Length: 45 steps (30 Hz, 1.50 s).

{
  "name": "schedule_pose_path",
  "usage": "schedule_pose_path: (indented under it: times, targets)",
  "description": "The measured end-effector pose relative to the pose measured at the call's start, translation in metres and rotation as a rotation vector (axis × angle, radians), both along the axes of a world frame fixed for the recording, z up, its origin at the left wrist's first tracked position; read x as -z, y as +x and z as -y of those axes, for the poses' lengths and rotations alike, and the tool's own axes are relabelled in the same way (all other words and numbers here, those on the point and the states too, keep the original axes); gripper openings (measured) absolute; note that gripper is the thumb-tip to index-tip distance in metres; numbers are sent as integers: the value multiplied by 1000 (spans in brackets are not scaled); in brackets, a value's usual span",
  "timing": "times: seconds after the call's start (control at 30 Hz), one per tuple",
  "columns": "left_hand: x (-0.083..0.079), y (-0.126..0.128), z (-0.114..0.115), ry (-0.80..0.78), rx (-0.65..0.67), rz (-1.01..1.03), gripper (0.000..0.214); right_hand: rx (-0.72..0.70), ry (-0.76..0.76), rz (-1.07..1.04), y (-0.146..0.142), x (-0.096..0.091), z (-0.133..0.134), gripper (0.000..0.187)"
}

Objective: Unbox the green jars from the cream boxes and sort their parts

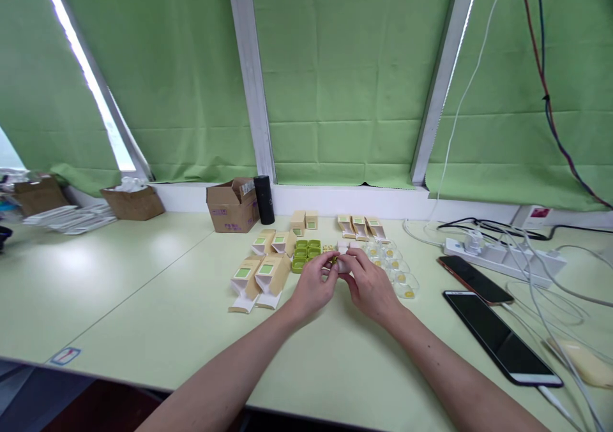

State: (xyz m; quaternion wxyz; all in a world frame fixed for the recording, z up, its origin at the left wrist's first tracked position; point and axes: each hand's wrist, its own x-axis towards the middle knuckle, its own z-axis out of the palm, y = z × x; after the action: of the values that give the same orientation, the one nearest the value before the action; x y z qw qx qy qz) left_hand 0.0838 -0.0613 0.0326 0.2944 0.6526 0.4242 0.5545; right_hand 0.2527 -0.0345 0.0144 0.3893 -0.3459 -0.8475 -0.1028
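Note:
My left hand point(313, 285) and my right hand point(368, 285) meet over the pale green table point(143, 291), fingertips pinched together on a small white and green piece point(338, 263). Just behind them lie several green caps point(306, 253) in a block. Left of my hands stand small tan cartons with green labels point(261, 279), their flaps open. Right of my hands sit several clear round shells with yellow centres point(400, 272). More tan cartons point(359, 226) line up farther back.
A brown cardboard box point(232, 205) and a black cylinder point(264, 199) stand at the back by the sill. Two phones point(500, 342) and a white power strip point(507, 256) with cables lie at the right. Another box point(133, 201) sits at the far left.

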Motion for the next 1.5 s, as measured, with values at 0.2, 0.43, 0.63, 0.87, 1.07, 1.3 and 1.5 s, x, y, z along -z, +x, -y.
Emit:
schedule_pose_path:
  times: [0.2, 0.43, 0.63, 0.87, 1.07, 1.3, 1.5]
  targets:
    - [0, 1, -2, -16, 8, -40, 27, -23, -39, -22, -3, 0, 0, 42]
    - [-3, 1, -2, -31, 4, -69, 28, -25, -56, -20, -7, -2, 1, 37]
    - [-2, 0, -4, -43, 5, -58, 28, -18, -62, -6, -8, -2, 0, 38]
    - [1, -3, -8, -57, -20, -77, 28, -44, -101, -54, -8, -1, -2, 34]
    - [2, -11, -7, 63, -53, -231, 31, -133, -162, -183, -2, 2, -4, 31]
    - [6, -16, -9, 165, -19, -268, 47, -40, -153, -181, 3, 6, -4, 32]
    - [10, -14, -11, 58, 5, -164, 49, -149, -160, -299, 2, 7, -6, 28]
